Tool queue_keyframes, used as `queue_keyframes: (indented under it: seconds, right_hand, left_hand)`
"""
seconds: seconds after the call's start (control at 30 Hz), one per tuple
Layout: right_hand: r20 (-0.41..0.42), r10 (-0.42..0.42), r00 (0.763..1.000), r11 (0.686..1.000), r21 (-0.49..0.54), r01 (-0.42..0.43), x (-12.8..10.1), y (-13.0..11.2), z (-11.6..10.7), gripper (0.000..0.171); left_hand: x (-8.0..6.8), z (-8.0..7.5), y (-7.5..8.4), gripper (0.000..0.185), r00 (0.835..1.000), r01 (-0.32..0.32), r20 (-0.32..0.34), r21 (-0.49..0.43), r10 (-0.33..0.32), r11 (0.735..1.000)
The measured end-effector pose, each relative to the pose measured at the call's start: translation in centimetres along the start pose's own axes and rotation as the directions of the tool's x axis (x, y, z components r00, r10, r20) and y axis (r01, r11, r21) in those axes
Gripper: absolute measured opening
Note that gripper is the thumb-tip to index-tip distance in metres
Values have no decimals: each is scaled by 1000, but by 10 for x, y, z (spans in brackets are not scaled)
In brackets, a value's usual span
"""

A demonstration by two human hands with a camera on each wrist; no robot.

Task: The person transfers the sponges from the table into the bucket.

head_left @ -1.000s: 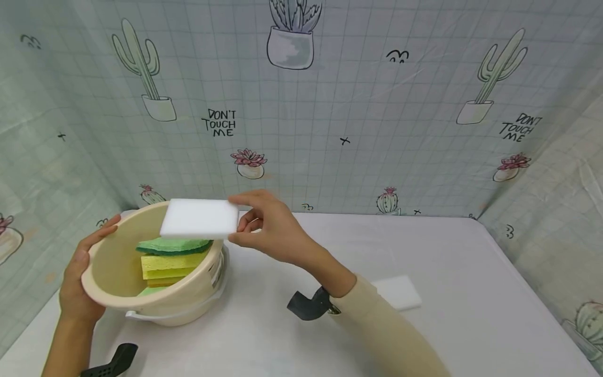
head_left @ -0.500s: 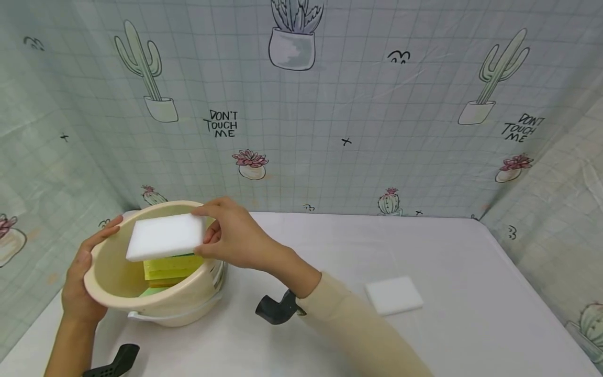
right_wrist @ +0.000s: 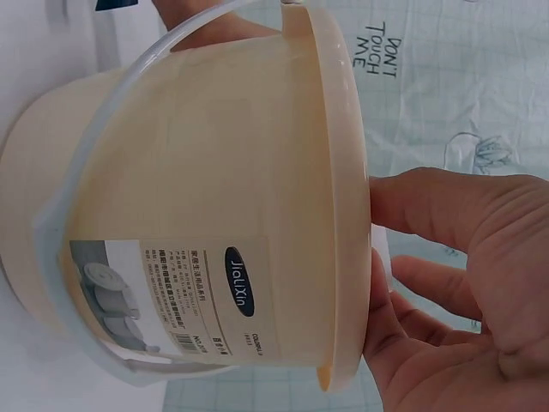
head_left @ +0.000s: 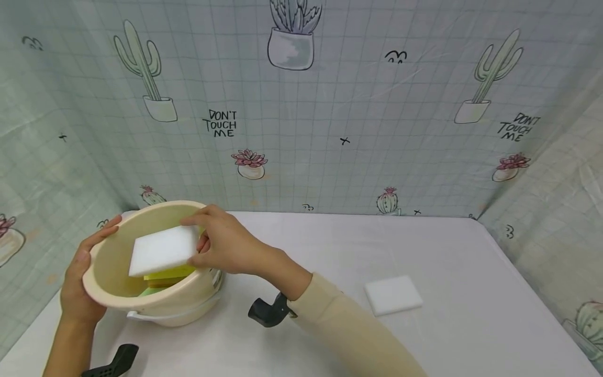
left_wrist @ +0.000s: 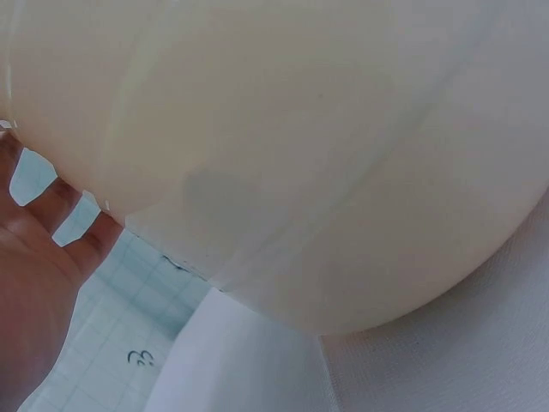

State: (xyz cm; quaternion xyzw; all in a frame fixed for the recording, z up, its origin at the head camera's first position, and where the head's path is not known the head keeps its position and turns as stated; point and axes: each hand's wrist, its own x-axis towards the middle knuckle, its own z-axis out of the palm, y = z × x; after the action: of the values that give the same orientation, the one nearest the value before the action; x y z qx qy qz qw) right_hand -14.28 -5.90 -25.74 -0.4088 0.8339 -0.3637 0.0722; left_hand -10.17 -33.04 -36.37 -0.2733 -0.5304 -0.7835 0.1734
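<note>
Sponge in white (head_left: 162, 250) sits pinched in your right hand (head_left: 226, 246), tilted, just inside the mouth of the cream bucket (head_left: 113, 262) and over the pile there. Under it you can see three coloured sponges (head_left: 165, 277) stacked in the bucket: yellow, orange, green. Your left hand (head_left: 80, 277) grips the bucket's far rim, tipping it toward you. One more white sponge (head_left: 393, 295) lies flat on the worktop (head_left: 447, 335), well off beyond your right forearm.
</note>
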Motion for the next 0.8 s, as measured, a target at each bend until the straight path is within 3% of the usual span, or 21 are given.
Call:
queue_keyframes:
  seconds: [0.43,0.8]
  right_hand:
    - [40,-51,998,998,-36,53,-4,0,-6,59]
    - [-101,-85,991,982,162,100,-33,27,-29,56]
  left_hand:
    - [0,1,1,57,1000,-19,24,-32,20,999]
    - [2,2,3,56,1000,-8,8,0,8,1000]
